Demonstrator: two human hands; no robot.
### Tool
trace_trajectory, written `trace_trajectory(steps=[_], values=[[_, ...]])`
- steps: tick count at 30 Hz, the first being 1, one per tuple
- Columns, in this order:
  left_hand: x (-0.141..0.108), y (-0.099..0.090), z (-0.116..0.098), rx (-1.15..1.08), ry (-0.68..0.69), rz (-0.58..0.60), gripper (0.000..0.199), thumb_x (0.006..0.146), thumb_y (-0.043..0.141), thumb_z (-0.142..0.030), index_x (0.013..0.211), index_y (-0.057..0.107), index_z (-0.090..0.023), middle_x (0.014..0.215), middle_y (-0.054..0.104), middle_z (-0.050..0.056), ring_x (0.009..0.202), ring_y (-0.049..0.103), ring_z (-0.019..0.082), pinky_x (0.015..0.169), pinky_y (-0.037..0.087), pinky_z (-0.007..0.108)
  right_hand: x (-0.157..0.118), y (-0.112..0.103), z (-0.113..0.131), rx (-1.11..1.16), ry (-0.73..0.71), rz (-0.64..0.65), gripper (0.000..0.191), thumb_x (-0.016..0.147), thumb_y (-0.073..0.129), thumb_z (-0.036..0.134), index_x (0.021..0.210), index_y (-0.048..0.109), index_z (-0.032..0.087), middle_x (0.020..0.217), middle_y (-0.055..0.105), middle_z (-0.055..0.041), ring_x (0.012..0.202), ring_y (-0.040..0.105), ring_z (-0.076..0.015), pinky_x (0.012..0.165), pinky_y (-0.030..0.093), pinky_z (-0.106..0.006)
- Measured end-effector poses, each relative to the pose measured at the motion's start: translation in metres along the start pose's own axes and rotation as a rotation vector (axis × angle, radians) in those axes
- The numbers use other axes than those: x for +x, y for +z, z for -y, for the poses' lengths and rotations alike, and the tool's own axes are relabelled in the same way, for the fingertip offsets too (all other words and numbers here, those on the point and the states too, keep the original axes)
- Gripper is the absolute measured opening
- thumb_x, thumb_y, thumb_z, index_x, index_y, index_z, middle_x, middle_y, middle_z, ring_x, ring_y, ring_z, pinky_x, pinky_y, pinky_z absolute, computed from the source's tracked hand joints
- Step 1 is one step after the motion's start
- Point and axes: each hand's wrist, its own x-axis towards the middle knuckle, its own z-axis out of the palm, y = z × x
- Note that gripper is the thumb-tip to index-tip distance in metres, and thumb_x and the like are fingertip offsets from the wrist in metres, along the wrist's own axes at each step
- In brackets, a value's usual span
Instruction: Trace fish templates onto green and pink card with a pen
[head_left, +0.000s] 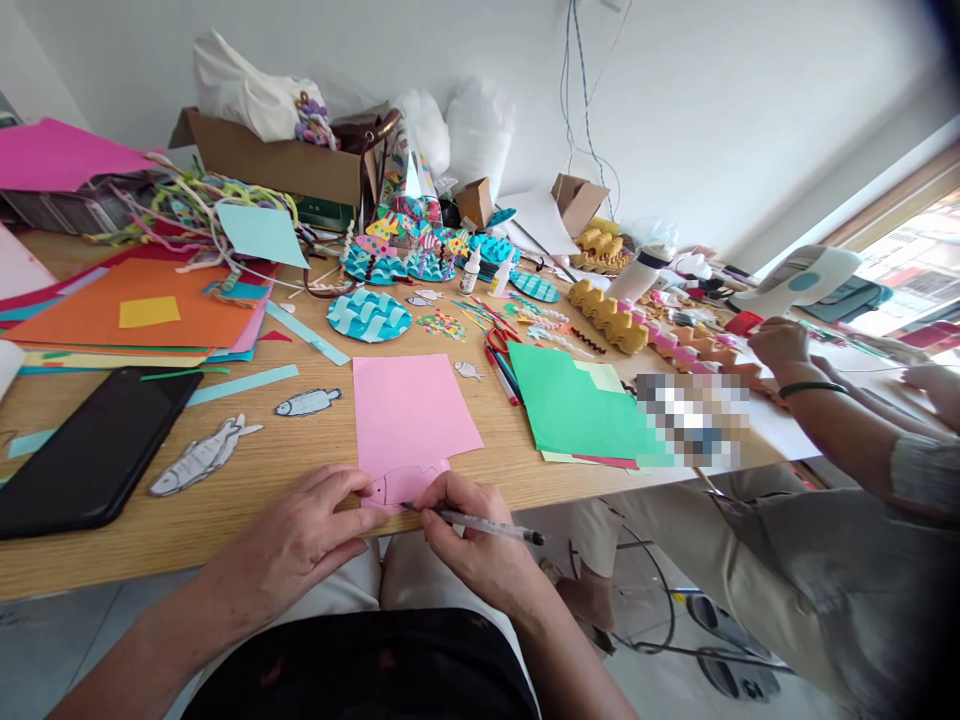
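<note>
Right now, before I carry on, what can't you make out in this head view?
- Right end of the fish outline: behind the right hand.
- Lower left edge of the pink paper: partly under the left hand.
- Whatever lies beside the green paper: blurred by pixelation.
- Labels on the small white bottles: too small.
- Co-worker's body: cut off by the right edge.

Wood-grain table [514, 465] spans frame; black smartphone [94, 450] and grey fish cutout [199, 462] lie lower left, pink paper sheet [416, 410] near centre.
</note>
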Motion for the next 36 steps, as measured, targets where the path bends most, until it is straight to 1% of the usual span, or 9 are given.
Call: trace_trajectory(steps=[6, 10, 15, 19, 23, 28, 32, 36], values=[[-0.0014, 0.0012, 0.0015, 0.002, -0.003, 0.002, 0.026, 0.093, 0.046, -0.013, 0.108, 0.062, -0.026, 0.108, 0.057, 0.004, 0.1, 0.055, 0.019, 0.084, 0.046, 0.027, -0.0015, -0.0018, -0.0035, 0.019, 0.014, -0.011, 0.008, 0.074, 0.05, 0.013, 0.073, 0.056, 0.018, 0.059, 0.051, 0.0044, 0.052, 0.044, -0.0092, 0.051, 0.033, -0.019], [-0.0011, 0.0011, 0.0013, -0.002, 0.007, -0.007, 0.026, 0.092, 0.047, -0.012, 0.108, 0.062, -0.026, 0.108, 0.057, 0.004, 0.101, 0.055, 0.019, 0.086, 0.046, 0.028, -0.001, -0.0024, -0.0058, 0.025, 0.031, -0.008, 0.008, 0.074, 0.051, 0.013, 0.073, 0.056, 0.018, 0.059, 0.053, 0.004, 0.053, 0.046, -0.0094, 0.052, 0.034, -0.019], [-0.0018, 0.0012, 0.0013, -0.005, 0.013, 0.003, 0.026, 0.092, 0.046, -0.011, 0.108, 0.062, -0.024, 0.11, 0.055, 0.005, 0.102, 0.054, 0.019, 0.085, 0.046, 0.028, -0.0012, -0.0023, -0.0055, 0.018, 0.025, -0.023, 0.008, 0.074, 0.051, 0.013, 0.072, 0.056, 0.018, 0.059, 0.052, 0.0041, 0.052, 0.045, -0.0089, 0.052, 0.033, -0.019], [-0.0025, 0.0021, 0.0025, -0.014, 0.007, 0.014, 0.025, 0.094, 0.046, -0.013, 0.109, 0.061, -0.025, 0.11, 0.054, 0.005, 0.102, 0.054, 0.019, 0.085, 0.046, 0.028, -0.001, -0.0038, -0.0061, 0.022, 0.018, -0.026, 0.009, 0.074, 0.05, 0.012, 0.072, 0.056, 0.018, 0.059, 0.053, 0.0045, 0.052, 0.045, -0.0086, 0.052, 0.034, -0.019], [-0.0031, 0.0033, 0.0039, -0.009, 0.021, -0.003, 0.024, 0.096, 0.043, -0.017, 0.11, 0.061, -0.025, 0.11, 0.054, 0.005, 0.103, 0.053, 0.019, 0.087, 0.045, 0.029, -0.0006, -0.0046, -0.0078, 0.021, 0.011, -0.03, 0.009, 0.074, 0.05, 0.011, 0.071, 0.055, 0.018, 0.06, 0.053, 0.0043, 0.053, 0.046, -0.0088, 0.052, 0.034, -0.019], [-0.003, 0.0037, 0.0037, -0.005, 0.026, -0.008, 0.023, 0.099, 0.04, -0.023, 0.109, 0.061, -0.024, 0.11, 0.054, 0.005, 0.102, 0.054, 0.019, 0.086, 0.045, 0.027, -0.0001, -0.0051, -0.0072, 0.027, 0.009, -0.033, 0.01, 0.072, 0.05, 0.01, 0.07, 0.054, 0.018, 0.059, 0.052, 0.0046, 0.053, 0.044, -0.0084, 0.052, 0.033, -0.019], [-0.0036, 0.0042, 0.004, -0.017, 0.016, -0.01, 0.023, 0.099, 0.041, -0.022, 0.108, 0.061, -0.025, 0.111, 0.054, 0.005, 0.102, 0.054, 0.019, 0.086, 0.045, 0.027, -0.0003, -0.0068, -0.0071, 0.03, 0.006, -0.03, 0.009, 0.072, 0.049, 0.01, 0.07, 0.054, 0.018, 0.058, 0.05, 0.005, 0.051, 0.042, -0.0082, 0.05, 0.032, -0.019], [-0.0058, 0.0058, 0.0051, -0.029, -0.007, 0.015, 0.022, 0.097, 0.043, -0.022, 0.109, 0.061, -0.027, 0.112, 0.054, 0.004, 0.103, 0.054, 0.019, 0.086, 0.045, 0.027, -0.0003, -0.0078, -0.0079, 0.036, 0.0, -0.029, 0.009, 0.073, 0.049, 0.011, 0.07, 0.054, 0.018, 0.057, 0.049, 0.0051, 0.051, 0.042, -0.0084, 0.05, 0.032, -0.019]])
